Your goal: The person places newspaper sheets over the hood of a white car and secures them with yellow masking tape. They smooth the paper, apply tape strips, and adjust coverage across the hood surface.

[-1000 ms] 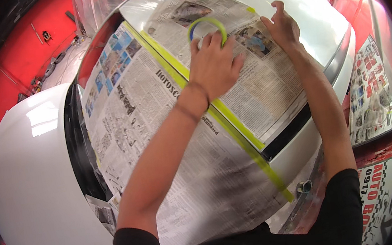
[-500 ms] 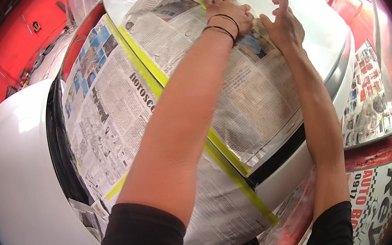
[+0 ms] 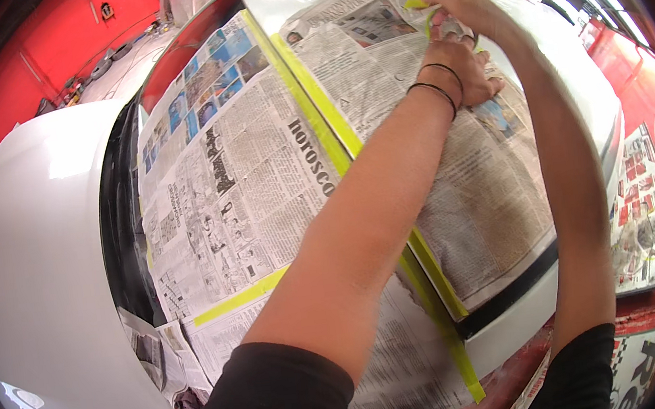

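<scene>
Sheets of newspaper [image 3: 496, 211] cover part of a white car, with yellow-green masking tape [image 3: 305, 103] running along their seam. At the far right part of the paper, my left hand [image 3: 458, 63] is closed round a roll of yellow-green tape [image 3: 432, 24], mostly hidden by the fingers. Just beyond it, my right hand [image 3: 462, 0] has its fingers bent and pinched by the roll; a short tape end [image 3: 416, 3] sticks out beside them. Both hands are close together over the newspaper's far edge.
A bare white car panel [image 3: 27, 236] curves along the left, bordered by a dark gap [image 3: 123, 218]. A shorter tape strip [image 3: 241, 296] crosses the nearer paper. Small items line the floor by the red wall [image 3: 55, 41]. Printed sheets [image 3: 638, 212] hang at the right.
My right hand has moved from open beside the roll to over it, fingers closing at the tape. My left hand has lifted the roll's edge. The view has shifted, moving the car rightward.
</scene>
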Action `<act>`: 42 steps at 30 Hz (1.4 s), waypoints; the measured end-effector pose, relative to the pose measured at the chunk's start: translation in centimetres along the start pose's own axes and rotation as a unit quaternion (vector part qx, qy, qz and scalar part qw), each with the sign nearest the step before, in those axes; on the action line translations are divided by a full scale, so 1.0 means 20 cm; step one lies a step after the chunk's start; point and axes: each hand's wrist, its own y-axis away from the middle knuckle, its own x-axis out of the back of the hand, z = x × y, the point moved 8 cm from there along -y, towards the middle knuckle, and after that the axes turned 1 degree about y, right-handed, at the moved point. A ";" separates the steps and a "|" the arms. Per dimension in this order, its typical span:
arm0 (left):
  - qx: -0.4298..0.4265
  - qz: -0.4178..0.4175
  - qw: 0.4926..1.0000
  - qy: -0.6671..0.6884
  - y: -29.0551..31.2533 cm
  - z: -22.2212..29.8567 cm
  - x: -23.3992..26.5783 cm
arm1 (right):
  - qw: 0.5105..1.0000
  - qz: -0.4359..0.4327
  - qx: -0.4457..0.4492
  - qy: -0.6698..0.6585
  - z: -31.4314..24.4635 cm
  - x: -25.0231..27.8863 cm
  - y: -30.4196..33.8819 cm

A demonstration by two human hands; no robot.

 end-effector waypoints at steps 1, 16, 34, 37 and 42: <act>-0.002 -0.016 1.000 0.007 -0.01 0.02 0.00 | 0.981 -0.027 -0.151 -0.121 0.06 -0.02 0.00; 0.015 0.010 1.000 0.013 0.01 -0.02 0.03 | 0.928 -0.045 -0.368 -0.027 0.80 -0.21 -0.14; 0.027 0.084 0.996 0.021 -0.08 -0.07 -0.08 | 0.900 -0.061 -0.381 0.200 1.11 -0.09 -0.11; 0.037 0.001 0.998 0.051 -0.10 -0.04 -0.10 | 0.886 -0.024 -0.372 0.276 1.21 -0.03 -0.06; 0.055 -0.028 0.998 -0.005 0.01 -0.12 -0.05 | 0.900 0.005 -0.418 0.122 0.96 -0.20 -0.05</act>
